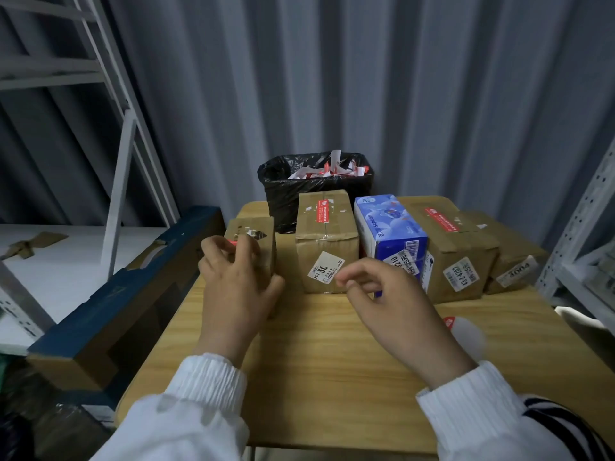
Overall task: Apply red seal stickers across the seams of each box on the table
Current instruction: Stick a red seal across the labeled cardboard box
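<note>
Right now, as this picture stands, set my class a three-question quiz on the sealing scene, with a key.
1. True or false: the black bin bag stands behind the row of boxes.
2. Which hand pinches the red sticker at the small box? A left, B right, C neither.
3. Fill in: the box between the middle brown box and the large brown box is coloured ___.
Key: 1 true; 2 A, the left hand; 3 blue, the blue box.
</note>
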